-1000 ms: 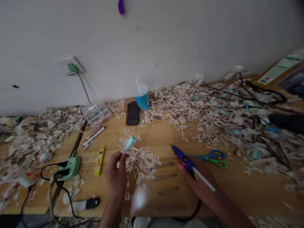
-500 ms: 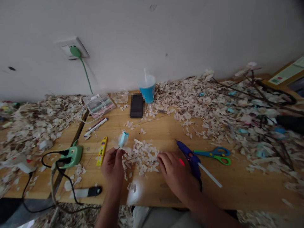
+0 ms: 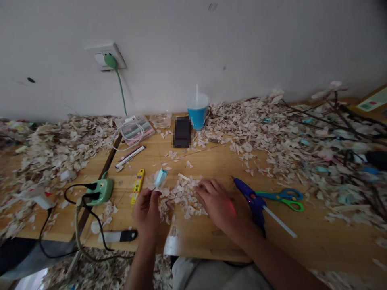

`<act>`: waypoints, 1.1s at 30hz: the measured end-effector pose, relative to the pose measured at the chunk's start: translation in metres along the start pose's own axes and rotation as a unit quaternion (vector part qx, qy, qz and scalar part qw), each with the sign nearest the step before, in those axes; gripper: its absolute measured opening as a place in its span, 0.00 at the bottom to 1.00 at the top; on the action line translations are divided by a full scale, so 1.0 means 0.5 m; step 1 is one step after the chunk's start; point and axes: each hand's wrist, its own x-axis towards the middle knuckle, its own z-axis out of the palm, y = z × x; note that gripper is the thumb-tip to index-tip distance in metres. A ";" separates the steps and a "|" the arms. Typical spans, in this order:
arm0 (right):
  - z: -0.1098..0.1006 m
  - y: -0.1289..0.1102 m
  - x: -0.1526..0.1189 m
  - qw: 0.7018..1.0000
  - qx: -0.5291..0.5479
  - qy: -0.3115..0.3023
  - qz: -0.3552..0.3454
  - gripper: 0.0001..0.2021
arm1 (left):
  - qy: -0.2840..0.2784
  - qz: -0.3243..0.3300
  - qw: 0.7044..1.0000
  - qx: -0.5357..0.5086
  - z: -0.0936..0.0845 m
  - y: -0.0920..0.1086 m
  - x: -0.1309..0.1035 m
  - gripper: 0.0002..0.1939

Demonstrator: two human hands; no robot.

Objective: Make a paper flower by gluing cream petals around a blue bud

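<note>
Pinched between the thumb and fingers of my left hand (image 3: 148,211) is a thin dark stem. At its tip sits a small light-blue roll (image 3: 161,177), with thin whitish petals around its base. My right hand (image 3: 217,203) rests palm down at the right side of a small pile of dried petals (image 3: 184,197). Its fingers are bent together and reach down into the petals; whether a petal is between the fingertips is hidden. To its right lies a blue hot glue gun (image 3: 250,201) with a white glue stick in its rear and a red light glowing.
Blue-green scissors (image 3: 287,196) lie beside the glue gun. A blue cup (image 3: 198,114) with a straw and a dark pixelated object (image 3: 182,133) stand farther back. Left are a yellow packet (image 3: 138,186), markers (image 3: 130,156) and a green power adapter (image 3: 102,191) with cords. Petals heap along the wall.
The whole view has shifted, so things appear farther right. My right hand has moved left and forward into the petal pile. My left hand still holds the stem.
</note>
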 end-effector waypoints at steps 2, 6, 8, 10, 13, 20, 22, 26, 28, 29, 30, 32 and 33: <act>0.001 0.004 0.001 1.000 -0.001 -0.002 -0.002 0.07 | 0.001 0.001 1.000 -0.008 -0.001 0.001 -0.001 0.11; 0.001 0.010 0.003 1.000 0.003 0.001 -0.004 0.07 | 0.003 -0.002 1.000 -0.020 -0.002 0.001 -0.004 0.11; -0.003 0.012 0.002 1.000 0.006 0.000 -0.005 0.07 | -0.002 -0.003 1.000 -0.018 -0.002 0.001 -0.006 0.11; -0.011 0.012 -0.004 1.000 0.008 -0.002 -0.003 0.06 | -0.009 -0.001 1.000 -0.017 -0.001 0.002 -0.009 0.10; -0.029 0.012 -0.015 1.000 0.013 -0.002 0.004 0.05 | -0.013 0.005 1.000 -0.020 0.000 0.004 -0.012 0.10; -0.036 0.007 0.032 1.000 0.025 0.002 0.007 0.10 | -0.044 0.007 0.999 -0.009 0.006 -0.001 -0.020 0.09; -0.025 0.006 0.053 1.000 0.026 -0.005 -0.002 0.10 | -0.046 0.012 0.999 -0.014 0.007 -0.002 -0.021 0.09; -0.011 0.006 0.064 1.000 0.020 -0.017 -0.010 0.05 | -0.050 0.021 0.999 -0.008 0.005 0.002 -0.022 0.09; -0.006 0.009 0.059 1.000 0.018 -0.015 -0.010 0.05 | -0.053 0.023 0.998 0.000 0.003 0.006 -0.022 0.09; -0.005 0.012 0.057 1.000 0.018 -0.014 -0.011 0.05 | -0.052 0.024 0.998 0.002 0.003 0.008 -0.022 0.09; -0.003 0.015 0.056 1.000 0.020 -0.013 -0.013 0.06 | -0.051 0.025 0.998 0.001 0.004 0.010 -0.022 0.09; -0.003 0.024 0.055 0.999 0.028 -0.012 -0.017 0.06 | -0.049 0.030 0.998 -0.007 0.009 0.015 -0.023 0.09; -0.005 0.028 0.054 0.999 0.034 -0.011 -0.017 0.06 | -0.048 0.032 0.998 -0.012 0.011 0.017 -0.024 0.09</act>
